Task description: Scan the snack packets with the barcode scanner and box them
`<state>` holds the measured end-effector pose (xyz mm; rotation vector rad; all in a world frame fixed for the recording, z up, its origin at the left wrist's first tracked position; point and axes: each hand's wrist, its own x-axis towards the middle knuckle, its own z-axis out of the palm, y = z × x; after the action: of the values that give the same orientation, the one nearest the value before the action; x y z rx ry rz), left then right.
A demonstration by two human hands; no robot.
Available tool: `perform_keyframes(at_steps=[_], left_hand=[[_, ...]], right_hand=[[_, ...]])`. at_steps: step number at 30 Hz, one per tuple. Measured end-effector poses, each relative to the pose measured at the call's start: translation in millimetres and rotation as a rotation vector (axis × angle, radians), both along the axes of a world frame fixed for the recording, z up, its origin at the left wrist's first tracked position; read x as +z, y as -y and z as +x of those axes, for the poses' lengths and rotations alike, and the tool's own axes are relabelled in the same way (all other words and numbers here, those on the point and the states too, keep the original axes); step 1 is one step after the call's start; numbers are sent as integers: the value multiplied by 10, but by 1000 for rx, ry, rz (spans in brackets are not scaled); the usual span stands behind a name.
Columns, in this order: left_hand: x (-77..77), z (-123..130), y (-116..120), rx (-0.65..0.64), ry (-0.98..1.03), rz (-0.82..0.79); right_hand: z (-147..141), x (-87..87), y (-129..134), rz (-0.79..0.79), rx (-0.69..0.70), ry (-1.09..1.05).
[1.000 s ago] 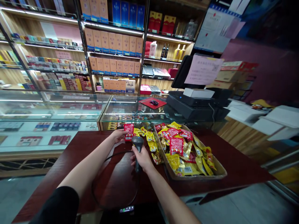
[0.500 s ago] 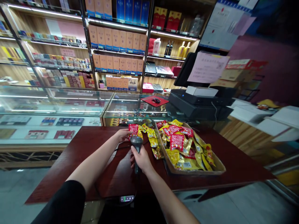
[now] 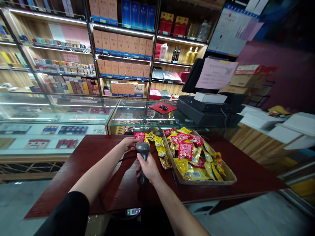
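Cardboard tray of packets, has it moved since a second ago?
No, the cardboard tray sits in the same place on the dark red tabletop.

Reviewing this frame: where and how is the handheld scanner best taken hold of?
Likely by its handle, coming from the near right with the fingers wrapped around it, as the right hand does. The handheld scanner is roughly upright, its slim handle below a wider head, so this grip should leave the head uncovered beside the red packet.
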<state>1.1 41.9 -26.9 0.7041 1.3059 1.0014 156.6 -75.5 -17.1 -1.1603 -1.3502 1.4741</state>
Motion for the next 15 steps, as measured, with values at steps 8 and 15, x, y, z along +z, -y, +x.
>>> perform_keyframes(at_steps=[8,15], left_hand=[[-22,-8,-19,8,-16,-1],[33,-11,-36,-28,-15,2]], right_hand=[[-9,18,5,13,-1,1],[-14,9,6,-11,13,3]])
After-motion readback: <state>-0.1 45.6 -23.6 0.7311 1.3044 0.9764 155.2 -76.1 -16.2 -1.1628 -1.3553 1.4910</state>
